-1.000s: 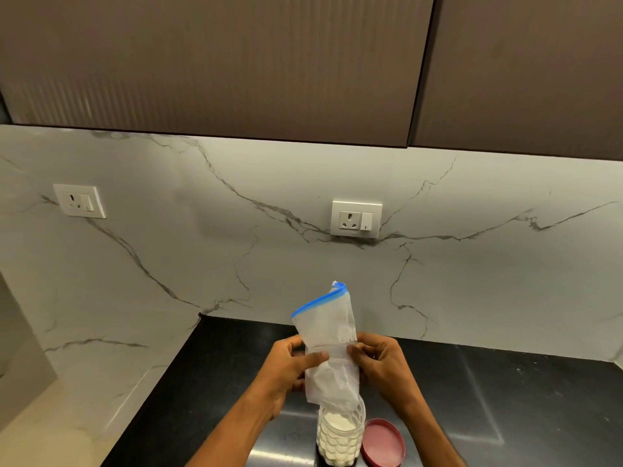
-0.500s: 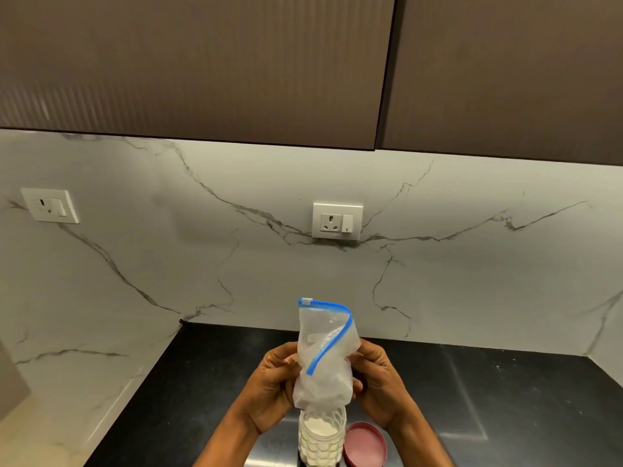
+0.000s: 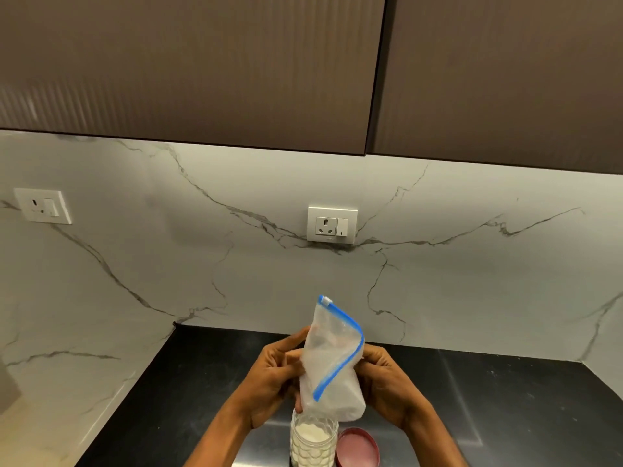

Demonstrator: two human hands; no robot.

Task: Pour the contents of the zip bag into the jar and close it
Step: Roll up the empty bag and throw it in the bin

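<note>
Gripping from both sides, the left hand [image 3: 269, 375] and the right hand [image 3: 387, 382] curl their fingers around a clear zip bag [image 3: 332, 362] held just above the open jar [image 3: 313, 439]. Its blue zip strip bends down across the crumpled plastic (the film looks frosted with white powder). White powder shows inside the clear, patterned jar on the black counter [image 3: 522, 399]. A pink lid [image 3: 358, 447] lies just right of it. Jar base and lid edge are cut off below.
</note>
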